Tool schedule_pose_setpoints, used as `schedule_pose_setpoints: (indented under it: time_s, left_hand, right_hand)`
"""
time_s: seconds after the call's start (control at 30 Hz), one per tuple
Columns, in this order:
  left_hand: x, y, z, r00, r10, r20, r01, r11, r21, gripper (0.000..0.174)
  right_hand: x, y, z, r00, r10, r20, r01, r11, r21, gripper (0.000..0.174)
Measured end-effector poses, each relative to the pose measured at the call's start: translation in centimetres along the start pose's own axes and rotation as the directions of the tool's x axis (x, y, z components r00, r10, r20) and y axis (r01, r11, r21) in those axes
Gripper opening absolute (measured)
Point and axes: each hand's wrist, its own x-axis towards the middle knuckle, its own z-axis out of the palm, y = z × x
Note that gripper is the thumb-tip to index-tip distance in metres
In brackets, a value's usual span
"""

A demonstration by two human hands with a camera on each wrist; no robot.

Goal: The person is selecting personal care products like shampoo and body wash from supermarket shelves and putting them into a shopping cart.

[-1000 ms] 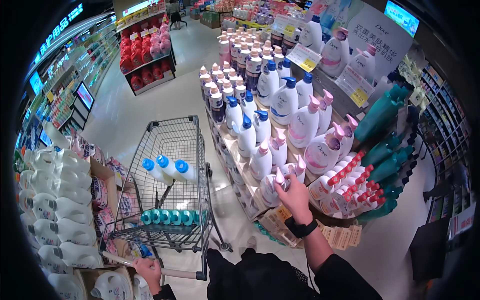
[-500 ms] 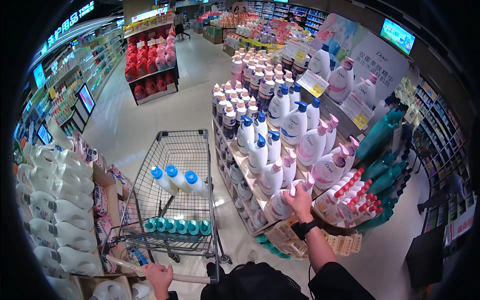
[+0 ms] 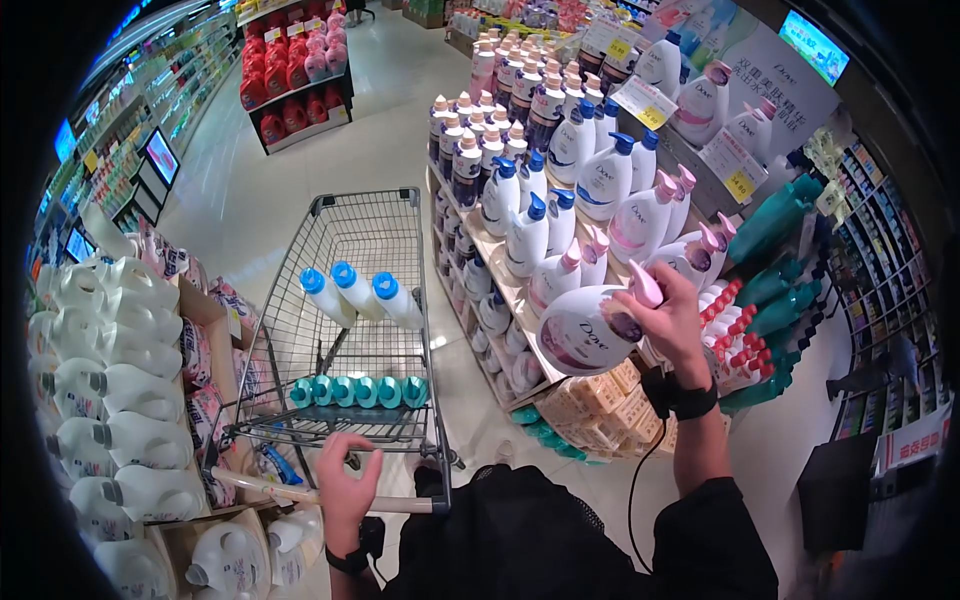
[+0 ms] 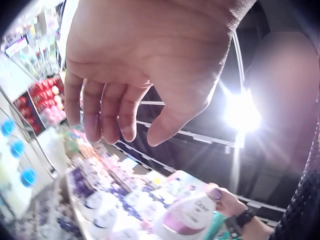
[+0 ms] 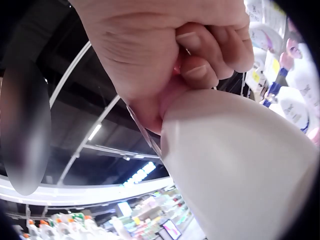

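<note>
My right hand (image 3: 668, 318) grips a white Dove pump bottle (image 3: 582, 330) by its pink neck, tilted on its side in front of the display shelf (image 3: 470, 235). In the right wrist view the fingers of that hand (image 5: 165, 55) curl round the neck of the white bottle (image 5: 235, 155). My left hand (image 3: 348, 482) hovers by the cart handle (image 3: 270, 490), holding nothing; in the left wrist view this hand (image 4: 145, 65) has its fingers loosely bent and apart. Inside the shopping cart (image 3: 350, 210) are blue-capped bottles (image 3: 358, 293) and a row of teal-topped items (image 3: 343, 391).
White jugs (image 3: 140, 440) are stacked on the left. Boxed goods (image 3: 600, 405) and red-capped bottles (image 3: 735, 345) stand at the display's near end. Teal bottles (image 3: 780, 290) are to the right. A red-stocked shelf (image 3: 300, 75) stands beyond the cart.
My right hand has lifted the pink-pump bottle off the shelf and tilted it toward the cart. My left hand has let go of the cart handle and risen.
</note>
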Motion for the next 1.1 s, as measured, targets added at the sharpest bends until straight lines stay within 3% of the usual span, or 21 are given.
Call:
schedule_pose_setpoints:
  time_s: [0.07,0.2,0.27,0.3,0.33,0.4,0.47,0.53,0.6,0.63,0.73,0.8,0.83,0.87,0.9,0.93,0.97,1.0,1.03,1.07,1.1]
  left_hand:
    - [1.9,3.0,1.8,0.994,0.036,0.102,-0.022,0.991,-0.135,0.027]
    - [5.1,7.1,4.6,0.937,0.175,0.301,-0.044,0.918,-0.395,0.079]
    - [5.6,8.3,5.1,0.881,0.211,0.424,0.117,0.771,-0.626,0.082]
    - [5.6,9.1,4.3,0.784,0.184,0.593,0.300,0.724,-0.621,0.086]
    - [5.1,9.6,3.9,0.745,0.175,0.644,0.428,0.615,-0.662,0.088]
    - [4.0,10.4,3.2,0.737,0.170,0.655,0.478,0.554,-0.682,0.089]
    - [2.9,11.1,2.8,0.740,0.140,0.658,0.507,0.526,-0.682,0.087]
    - [2.2,11.7,2.5,0.748,0.108,0.654,0.531,0.494,-0.688,0.085]
    - [1.7,12.2,2.2,0.771,0.038,0.635,0.555,0.449,-0.701,0.083]
    - [1.6,12.3,2.0,0.778,0.030,0.628,0.555,0.437,-0.708,0.081]
    - [1.1,12.0,1.9,0.798,0.004,0.602,0.542,0.430,-0.722,0.081]
    - [0.2,11.7,2.0,0.799,0.006,0.602,0.542,0.427,-0.724,0.080]
    - [-0.3,11.5,2.1,0.791,0.017,0.611,0.548,0.423,-0.722,0.079]
    - [-0.7,11.2,2.1,0.812,-0.006,0.583,0.530,0.426,-0.733,0.079]
    - [-0.9,10.8,2.7,0.770,0.038,0.637,0.595,0.319,-0.738,0.081]
    - [-1.1,10.1,3.4,0.727,0.093,0.680,0.653,0.211,-0.727,0.082]
    - [-1.4,8.3,4.6,0.695,0.237,0.679,0.664,0.152,-0.732,0.086]
    - [-2.2,8.0,5.1,0.725,0.219,0.652,0.638,0.142,-0.757,0.086]
    - [-3.2,8.0,5.5,0.681,0.199,0.705,0.728,-0.082,-0.680,0.086]
    - [-4.1,7.8,6.3,0.630,0.201,0.750,0.768,-0.305,-0.564,0.087]
    - [-5.2,6.0,8.4,0.689,0.287,0.665,0.713,-0.434,-0.552,0.085]
  right_hand:
    - [0.9,-2.3,-1.1,0.993,0.001,0.116,-0.017,0.990,0.139,0.035]
    - [2.0,-8.3,-2.4,0.939,0.054,0.340,-0.205,0.881,0.426,0.026]
    - [2.3,-9.7,-2.4,0.898,0.027,0.440,-0.275,0.814,0.511,0.025]
    - [2.4,-9.7,-1.9,0.896,-0.007,0.443,-0.280,0.767,0.578,0.026]
    - [2.6,-9.8,-1.2,0.896,-0.041,0.443,-0.284,0.714,0.640,0.028]
    - [3.3,-10.3,-0.1,0.864,-0.063,0.500,-0.318,0.702,0.637,0.033]
    - [3.6,-11.1,1.0,0.812,-0.019,0.584,-0.423,0.671,0.609,0.036]
    - [3.5,-11.0,2.0,0.816,0.072,0.574,-0.473,0.655,0.590,0.037]
    - [4.5,-8.0,2.9,0.670,0.056,0.740,-0.600,0.628,0.496,0.048]
    - [4.6,-8.0,3.3,0.644,0.074,0.762,-0.607,0.656,0.449,0.045]
    - [4.1,-9.7,4.0,0.659,0.138,0.739,-0.633,0.633,0.446,0.043]
    - [2.7,-9.5,4.0,0.710,0.121,0.694,-0.635,0.537,0.556,0.037]
    - [2.3,-8.2,4.2,0.707,0.120,0.697,-0.662,0.459,0.592,0.035]
    - [2.5,-6.8,3.5,0.632,-0.025,0.775,-0.703,0.403,0.586,0.034]
    - [2.0,-7.0,3.5,0.647,-0.043,0.762,-0.706,0.343,0.619,0.034]
    - [0.8,-9.1,3.9,0.733,0.082,0.675,-0.666,0.289,0.688,0.041]
    - [-0.1,-6.5,4.3,0.695,0.015,0.719,-0.705,0.211,0.677,0.047]
    - [-0.6,-3.9,4.5,0.654,-0.056,0.755,-0.744,0.137,0.654,0.053]
    - [-1.3,-4.8,4.6,0.635,-0.076,0.769,-0.755,0.147,0.638,0.053]
    - [-1.8,-6.4,4.9,0.676,-0.076,0.733,-0.726,0.101,0.680,0.057]
    - [-2.5,-8.0,5.1,0.729,-0.047,0.683,-0.681,0.055,0.730,0.061]
